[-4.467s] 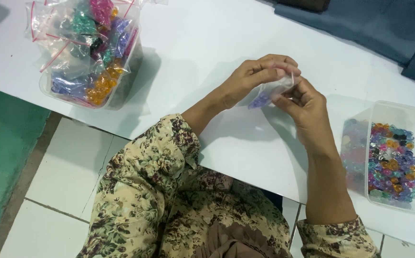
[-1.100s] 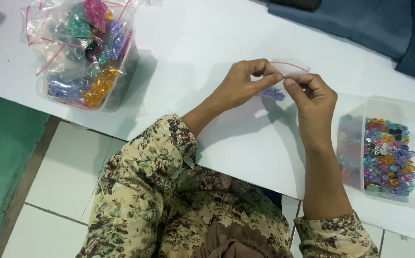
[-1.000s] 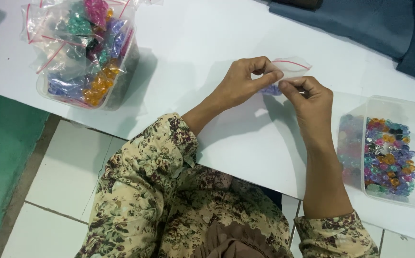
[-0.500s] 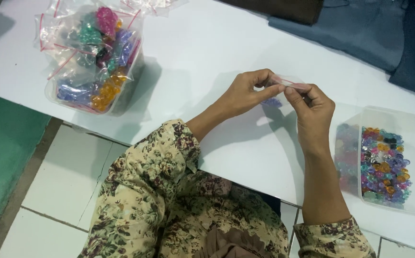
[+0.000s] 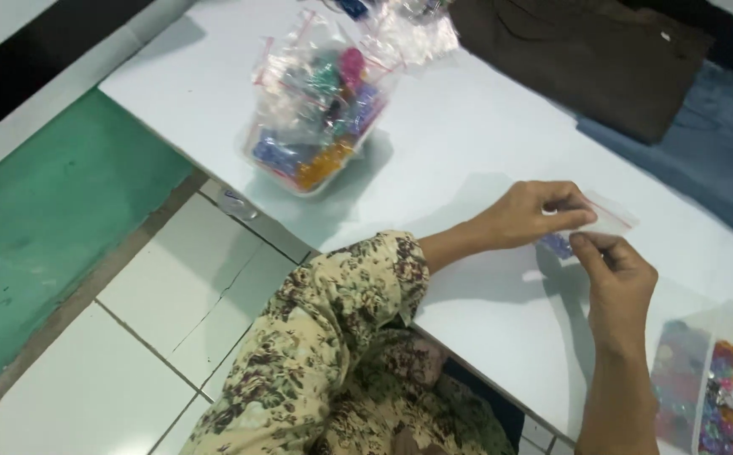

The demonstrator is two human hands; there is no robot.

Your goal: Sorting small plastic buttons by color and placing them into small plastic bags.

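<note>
My left hand (image 5: 528, 215) and my right hand (image 5: 617, 270) meet above the white table (image 5: 459, 143). Between their fingertips they pinch a small clear zip bag (image 5: 596, 221) with a red seal strip along its top. A few purple-blue beads (image 5: 558, 245) sit in the bag's lower part. The left hand grips the bag's left top edge, the right hand the lower edge just below. My left arm wears a floral-patterned sleeve (image 5: 332, 329).
A clear tub (image 5: 311, 139) stuffed with small bags of coloured beads stands at the table's left. A clear box (image 5: 720, 388) of mixed colourful beads sits at the lower right. Dark brown cloth (image 5: 585, 59) and blue cloth (image 5: 712, 152) lie at the far side. White floor tiles (image 5: 155, 320) lie below.
The view has tilted and swung left, so the tub and hands sit lower and further right. The hands keep pinching the bag, the fingers sliding along its top edge.
</note>
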